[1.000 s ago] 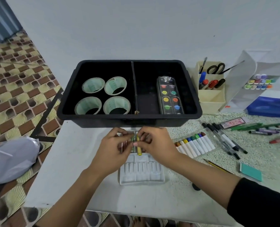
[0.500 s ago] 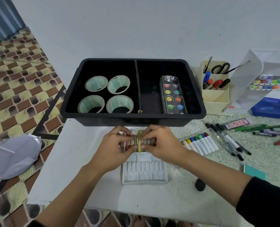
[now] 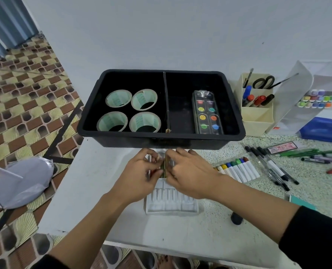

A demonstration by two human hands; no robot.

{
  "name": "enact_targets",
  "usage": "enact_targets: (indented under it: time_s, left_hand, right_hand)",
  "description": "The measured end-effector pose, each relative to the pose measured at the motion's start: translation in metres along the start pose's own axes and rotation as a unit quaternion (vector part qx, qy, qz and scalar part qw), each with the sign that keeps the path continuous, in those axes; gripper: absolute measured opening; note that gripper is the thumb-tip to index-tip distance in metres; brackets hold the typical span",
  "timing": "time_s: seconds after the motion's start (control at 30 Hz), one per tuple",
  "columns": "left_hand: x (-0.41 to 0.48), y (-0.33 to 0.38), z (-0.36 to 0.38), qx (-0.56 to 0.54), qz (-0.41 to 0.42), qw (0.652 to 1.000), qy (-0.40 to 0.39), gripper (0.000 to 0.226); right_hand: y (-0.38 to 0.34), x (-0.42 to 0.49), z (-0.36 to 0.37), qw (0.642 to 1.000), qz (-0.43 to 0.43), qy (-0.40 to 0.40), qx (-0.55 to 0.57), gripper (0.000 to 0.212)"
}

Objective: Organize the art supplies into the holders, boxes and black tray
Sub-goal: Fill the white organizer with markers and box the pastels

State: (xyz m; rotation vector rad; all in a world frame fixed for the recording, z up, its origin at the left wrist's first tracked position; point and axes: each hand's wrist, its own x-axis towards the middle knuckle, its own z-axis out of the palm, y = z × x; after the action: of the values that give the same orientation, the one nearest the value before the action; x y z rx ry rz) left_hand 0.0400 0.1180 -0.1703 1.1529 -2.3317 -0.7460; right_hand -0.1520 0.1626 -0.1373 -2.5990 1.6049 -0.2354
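Item 1: glossy black rectangular plastic tray (image 3: 161, 141) at the far edge of the counter (image 3: 103, 191), split into 2 compartments by a thin divider.
- Left compartment: 4 pale green tape rolls (image 3: 113, 122), standing on end. The print inside the cores is too faint to read.
- Right compartment: clear-lidded watercolour palette (image 3: 208, 113) with 8 round pans.

Item 2: white moulded plastic insert (image 3: 171, 203) with ribbed slots, just in front of the tray. My left hand (image 3: 140, 179) and right hand (image 3: 190, 175) both pinch short waxy colour sticks (image 3: 163, 167) over its far end, fingers curled. No wrapper text is legible.

Item 3: cream square plastic holder (image 3: 257, 117), right of the tray, holding black-handled scissors (image 3: 263, 82).

Item 4: red-and-white label strip (image 3: 282, 147) on the counter's speckled side. The lettering is too small to read.
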Motion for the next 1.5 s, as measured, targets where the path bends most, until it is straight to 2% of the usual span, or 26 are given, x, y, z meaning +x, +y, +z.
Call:
enact_targets:
  time_s: [0.07,0.17,0.23,0.33,0.53,0.63,0.77,0.9,1.0,1.07,1.17,1.33,1.5]
  left_hand:
    - [-0.001,0.002,0.001,0.0,0.002,1.0,0.011,0.02]
    - [-0.002,0.007,0.002,0.035,-0.005,0.999,0.04,0.018]
    - [-0.001,0.015,0.004,0.062,-0.003,0.997,0.054,0.012]
    - [0.002,0.032,0.009,0.037,0.008,0.997,0.065,0.015]
    - [0.026,0.09,0.04,-0.046,0.048,0.997,0.027,0.012]
    - [0.045,0.122,0.07,-0.061,0.085,0.994,0.0,0.014]
    - [0.069,0.174,0.12,-0.075,0.13,0.988,-0.046,0.014]
    - [0.09,0.23,0.17,-0.077,0.167,0.979,-0.087,0.008]
    - [0.107,0.263,0.208,-0.07,0.169,0.979,-0.089,0.004]
    - [0.118,0.283,0.231,-0.05,0.177,0.979,-0.089,0.013]
    - [0.132,0.31,0.261,-0.004,0.207,0.973,-0.099,0.026]
    - [0.15,0.349,0.302,0.101,0.248,0.956,-0.118,0.038]
    - [0.16,0.358,0.318,0.134,0.247,0.953,-0.11,0.034]
  right_hand:
    - [-0.002,0.0,-0.001,1.0,-0.01,-0.004,-0.024,0.039]
    - [0.006,-0.005,0.0,1.0,0.004,-0.029,0.003,0.046]
    - [0.011,-0.012,0.005,0.999,0.012,-0.003,0.046,0.051]
    - [0.019,-0.028,0.013,0.989,0.039,0.042,0.135,0.043]
    - [0.05,-0.086,-0.016,0.943,0.133,0.184,0.243,0.017]
    - [0.077,-0.132,-0.035,0.926,0.189,0.232,0.232,0.007]
    - [0.125,-0.204,-0.05,0.906,0.272,0.259,0.196,0.011]
    - [0.178,-0.274,-0.066,0.911,0.306,0.239,0.137,0.015]
    - [0.223,-0.322,-0.072,0.922,0.313,0.211,0.087,0.008]
    - [0.251,-0.349,-0.073,0.925,0.328,0.184,0.052,0.004]
    - [0.281,-0.381,-0.078,0.93,0.338,0.138,0.037,0.011]
    - [0.303,-0.405,-0.079,0.949,0.306,0.069,0.023,0.022]
    - [0.313,-0.409,-0.072,0.955,0.286,0.069,0.042,0.022]
